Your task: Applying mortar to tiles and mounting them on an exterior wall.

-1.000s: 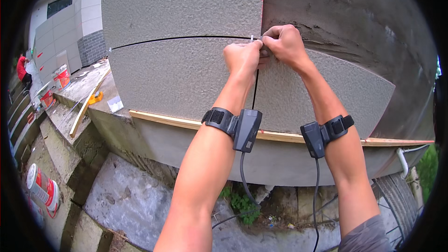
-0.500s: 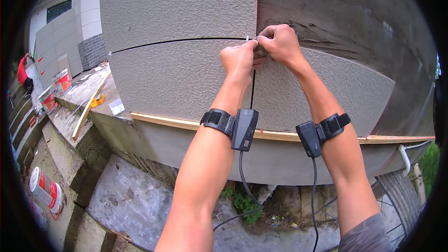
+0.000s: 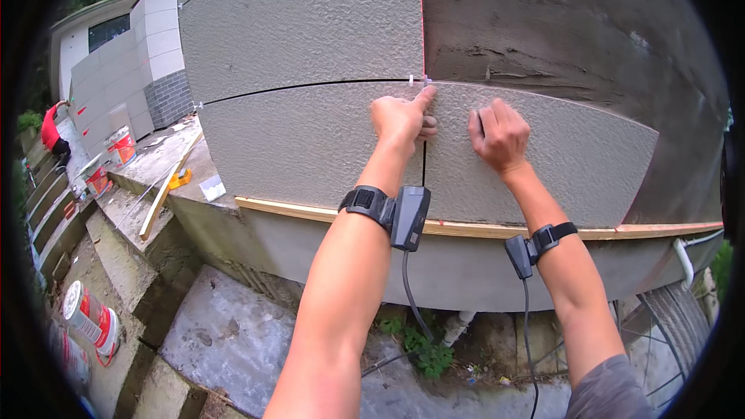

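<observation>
My left hand [image 3: 400, 119] rests against the lower left stone-textured tile [image 3: 303, 132], one finger stretched up to a small whitish spacer [image 3: 426, 80] where the tile joints meet. Its other fingers are bent below, partly hidden. A second white spacer [image 3: 411, 80] sticks out of the horizontal joint just to the left. Right of the vertical joint, my right hand [image 3: 503, 136] is closed in front of the lower right tile [image 3: 574, 155]; whether anything is inside its fingers is hidden. Above is the upper tile [image 3: 310, 23], with a red line along its right edge.
Bare grey mortar [image 3: 543, 15] covers the wall at upper right. A wooden batten [image 3: 310, 212] runs beneath the lower tiles. At left are concrete steps, a white-and-red bucket [image 3: 93, 318], a loose wooden strip [image 3: 167, 190], a yellow tool [image 3: 180, 178] and a person in red [image 3: 51, 128].
My right hand has come away from the spacer, moving down and right. My left hand stays at the joint. The whole view has shifted slightly.
</observation>
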Demonstrator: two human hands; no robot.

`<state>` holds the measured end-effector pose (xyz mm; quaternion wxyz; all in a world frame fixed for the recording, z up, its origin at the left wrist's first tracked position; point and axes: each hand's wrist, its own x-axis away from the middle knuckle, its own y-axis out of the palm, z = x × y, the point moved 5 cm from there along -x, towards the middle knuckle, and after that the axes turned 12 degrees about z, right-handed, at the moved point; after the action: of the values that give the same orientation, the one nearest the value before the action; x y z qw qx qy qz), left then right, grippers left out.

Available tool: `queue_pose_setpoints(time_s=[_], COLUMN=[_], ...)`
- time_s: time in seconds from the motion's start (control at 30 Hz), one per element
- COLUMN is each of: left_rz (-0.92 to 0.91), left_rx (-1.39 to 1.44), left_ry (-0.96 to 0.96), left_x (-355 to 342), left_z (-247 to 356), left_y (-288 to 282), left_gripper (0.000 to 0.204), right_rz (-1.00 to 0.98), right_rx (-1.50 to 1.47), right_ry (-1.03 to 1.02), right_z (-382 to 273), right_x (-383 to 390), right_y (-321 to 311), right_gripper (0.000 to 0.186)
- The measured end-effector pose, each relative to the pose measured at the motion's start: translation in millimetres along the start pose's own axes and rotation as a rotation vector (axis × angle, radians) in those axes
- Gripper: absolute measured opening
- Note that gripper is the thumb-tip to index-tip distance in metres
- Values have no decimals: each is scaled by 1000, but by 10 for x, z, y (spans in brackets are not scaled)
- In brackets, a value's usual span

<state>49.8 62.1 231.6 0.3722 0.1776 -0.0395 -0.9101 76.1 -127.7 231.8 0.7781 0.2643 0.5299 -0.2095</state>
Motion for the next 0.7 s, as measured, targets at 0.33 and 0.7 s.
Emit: queue_pose_setpoints(time_s=[0.33,0.7], left_rz=[106,-160], left_rx=[-105,166], left_ry=[-55,655], left_x=[82,-520], left_z=[-64,-471], left_y=[-47,-351], left_gripper=[34,19], right_rz=[215,410], right_rx=[-497,-880], right_ry=[82,87], right_z=[-172,-667], right_x=[-167,-496], right_y=[157,-96], right_gripper=[31,25])
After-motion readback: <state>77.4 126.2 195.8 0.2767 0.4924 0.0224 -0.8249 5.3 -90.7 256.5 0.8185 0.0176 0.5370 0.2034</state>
